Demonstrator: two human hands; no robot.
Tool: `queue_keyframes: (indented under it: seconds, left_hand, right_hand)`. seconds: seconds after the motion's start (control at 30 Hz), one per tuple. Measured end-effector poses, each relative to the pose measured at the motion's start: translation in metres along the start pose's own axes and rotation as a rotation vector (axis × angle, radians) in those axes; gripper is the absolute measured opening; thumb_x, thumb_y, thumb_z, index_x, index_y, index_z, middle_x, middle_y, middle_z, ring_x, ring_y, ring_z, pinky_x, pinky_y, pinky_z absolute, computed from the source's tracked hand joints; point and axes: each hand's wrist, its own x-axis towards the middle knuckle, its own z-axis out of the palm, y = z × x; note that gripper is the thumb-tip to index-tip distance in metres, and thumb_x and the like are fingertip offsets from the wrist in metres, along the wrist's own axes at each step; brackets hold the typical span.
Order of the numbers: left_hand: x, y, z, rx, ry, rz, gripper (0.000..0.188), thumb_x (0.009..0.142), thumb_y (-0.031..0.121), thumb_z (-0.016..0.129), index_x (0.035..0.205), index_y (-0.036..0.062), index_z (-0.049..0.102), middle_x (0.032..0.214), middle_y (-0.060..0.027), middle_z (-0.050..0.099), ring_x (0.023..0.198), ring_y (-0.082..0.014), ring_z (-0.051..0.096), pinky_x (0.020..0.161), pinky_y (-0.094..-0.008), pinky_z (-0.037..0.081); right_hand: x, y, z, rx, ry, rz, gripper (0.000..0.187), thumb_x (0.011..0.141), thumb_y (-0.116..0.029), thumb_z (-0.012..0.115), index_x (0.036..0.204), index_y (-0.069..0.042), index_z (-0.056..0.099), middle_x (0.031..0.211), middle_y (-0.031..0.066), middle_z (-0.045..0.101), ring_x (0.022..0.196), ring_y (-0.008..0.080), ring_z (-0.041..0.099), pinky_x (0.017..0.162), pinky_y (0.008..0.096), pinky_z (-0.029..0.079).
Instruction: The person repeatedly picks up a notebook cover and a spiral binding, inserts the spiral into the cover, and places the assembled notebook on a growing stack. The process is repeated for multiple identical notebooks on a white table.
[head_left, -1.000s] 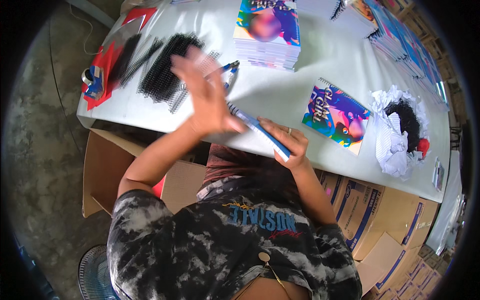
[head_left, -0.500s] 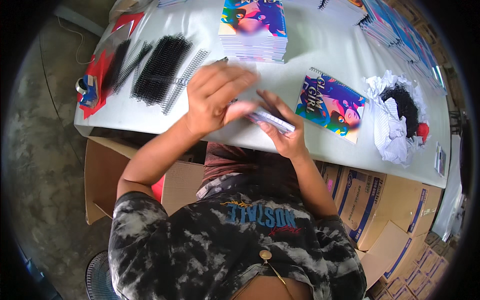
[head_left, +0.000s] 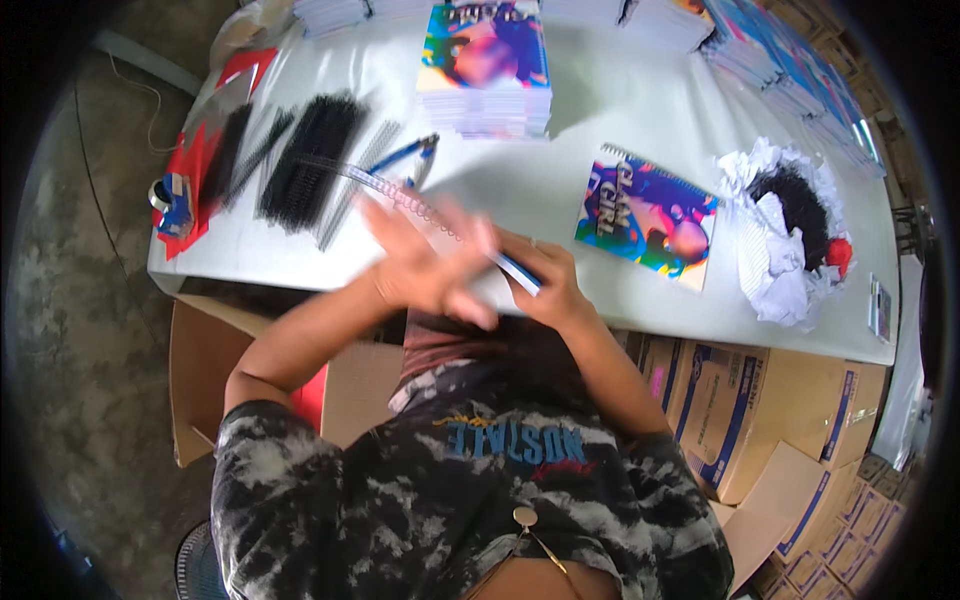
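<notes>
My right hand (head_left: pixel 548 285) grips a small notebook (head_left: pixel 520 272) by its edge, just over the table's near side. A spiral binding coil (head_left: pixel 405 200) runs along the notebook's far side, its loose end sticking out to the left over the table. My left hand (head_left: pixel 435 260) is blurred by motion, fingers stretched and thumb apart, beside the coil; whether it touches the coil I cannot tell. Blue-handled pliers (head_left: pixel 405 155) lie just beyond it. A finished-looking spiral notebook (head_left: pixel 650 220) with a colourful cover rests to the right.
Black spiral coils (head_left: pixel 315 165) lie in a heap at left, near a tape roll (head_left: pixel 172 203) on red sheets. A notebook stack (head_left: pixel 485 105) stands at the back, more stacks (head_left: pixel 780 75) at far right. Crumpled paper (head_left: pixel 780 260) holds black scraps. Cardboard boxes (head_left: pixel 730 410) sit below.
My left hand has swept down toward me, uncovering the pliers and the coil's loose end. The right hand and notebook have shifted slightly left and down; the whole view has moved a little.
</notes>
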Motion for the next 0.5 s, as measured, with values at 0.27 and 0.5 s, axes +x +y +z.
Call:
queue_keyframes:
  seconds: [0.27, 0.5]
  left_hand:
    - [-0.028, 0.021, -0.014, 0.385, -0.143, 0.247, 0.079, 0.076, 0.071, 0.044, 0.127, 0.0102, 0.046, 0.123, -0.0230, 0.045, 0.119, -0.0447, 0.034, 0.096, -0.0632, 0.020]
    - [-0.022, 0.038, 0.003, 0.087, -0.257, 0.008, 0.090, 0.076, 0.071, 0.041, 0.131, -0.0007, 0.036, 0.130, -0.0313, 0.033, 0.119, -0.0501, 0.032, 0.098, -0.0608, 0.020]
  right_hand:
    - [0.010, 0.001, 0.005, 0.029, 0.015, -0.001, 0.050, 0.070, 0.006, 0.061, 0.119, -0.005, 0.055, 0.114, 0.0142, 0.059, 0.099, 0.0291, 0.061, 0.082, 0.0342, 0.050]
    - [0.001, 0.004, 0.007, 0.033, 0.024, 0.007, 0.055, 0.066, -0.001, 0.065, 0.119, -0.004, 0.054, 0.115, 0.0131, 0.059, 0.095, 0.0281, 0.062, 0.079, 0.0345, 0.051]
